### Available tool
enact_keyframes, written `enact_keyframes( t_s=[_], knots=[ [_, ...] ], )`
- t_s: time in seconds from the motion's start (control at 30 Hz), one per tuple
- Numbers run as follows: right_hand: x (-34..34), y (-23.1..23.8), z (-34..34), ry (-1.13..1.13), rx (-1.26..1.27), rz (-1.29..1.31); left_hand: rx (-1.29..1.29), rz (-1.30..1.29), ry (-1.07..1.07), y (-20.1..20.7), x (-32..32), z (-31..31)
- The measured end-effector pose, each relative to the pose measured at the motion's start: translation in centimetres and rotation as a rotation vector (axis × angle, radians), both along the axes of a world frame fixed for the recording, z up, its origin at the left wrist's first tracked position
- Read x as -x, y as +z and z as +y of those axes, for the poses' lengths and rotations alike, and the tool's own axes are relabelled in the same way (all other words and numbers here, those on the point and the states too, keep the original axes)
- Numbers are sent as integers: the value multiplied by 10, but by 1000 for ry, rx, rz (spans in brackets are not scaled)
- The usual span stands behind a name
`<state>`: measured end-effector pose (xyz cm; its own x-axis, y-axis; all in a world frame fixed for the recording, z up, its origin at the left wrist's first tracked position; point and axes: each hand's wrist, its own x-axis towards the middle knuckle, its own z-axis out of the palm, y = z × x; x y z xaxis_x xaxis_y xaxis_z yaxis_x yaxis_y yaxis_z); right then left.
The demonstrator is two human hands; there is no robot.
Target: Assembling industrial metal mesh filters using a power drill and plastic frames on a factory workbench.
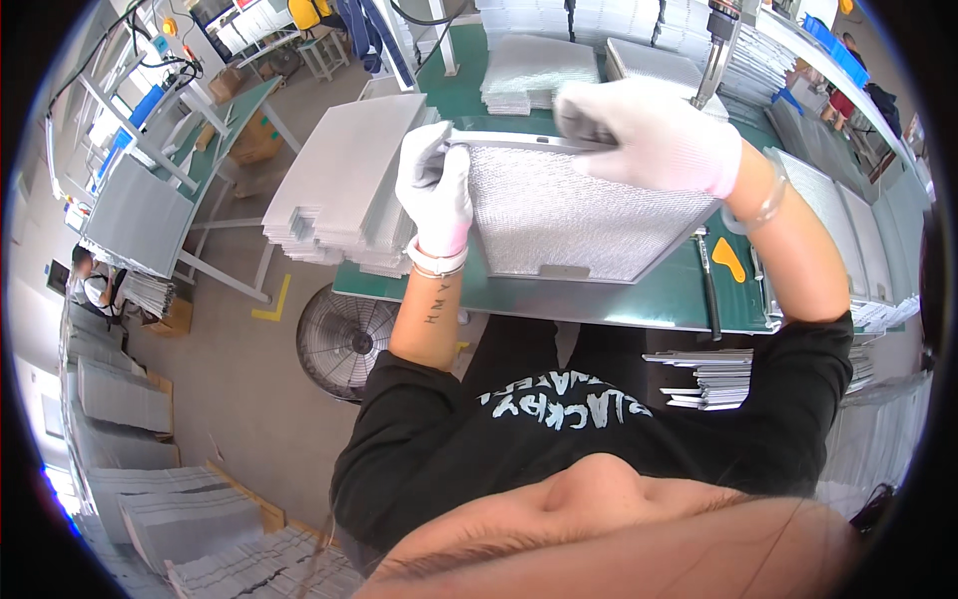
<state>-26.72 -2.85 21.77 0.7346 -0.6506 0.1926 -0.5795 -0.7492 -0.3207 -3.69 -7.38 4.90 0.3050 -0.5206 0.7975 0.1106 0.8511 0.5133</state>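
A flat silver metal mesh filter panel (589, 215) with a thin frame is tilted up above the green table. My left hand (436, 190), in a white glove, pinches the panel's far left corner between thumb and fingers. Across the far edge reaches my right hand (644, 140), also gloved, its fingers curled down over the frame strip (514, 140). The right fingertips are partly hidden and slightly blurred. A small notched tab (564, 271) shows along the panel's near edge.
Stacked silver panels (344, 165) stand left of my left hand, and more (539, 70) lie behind. On the green tabletop (559, 296), right of the panel, are a black-handled hammer (711, 290) and a yellow flat piece (728, 260). A floor fan (344, 342) stands below the table's left end.
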Motion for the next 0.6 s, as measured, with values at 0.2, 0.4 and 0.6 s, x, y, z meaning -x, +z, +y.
enact_keyframes(
  t_s=[0.2,0.4,0.6],
  knots=[
    [-47,-34,-21,13,456,289,67,-71,21,-3,3,-1],
    [-5,-18,6,85,806,-224,-21,-250,158,-20,7,-12],
    [139,-133,74,-697,407,-885,40,-230,75,-16,1,-23]
  ],
)
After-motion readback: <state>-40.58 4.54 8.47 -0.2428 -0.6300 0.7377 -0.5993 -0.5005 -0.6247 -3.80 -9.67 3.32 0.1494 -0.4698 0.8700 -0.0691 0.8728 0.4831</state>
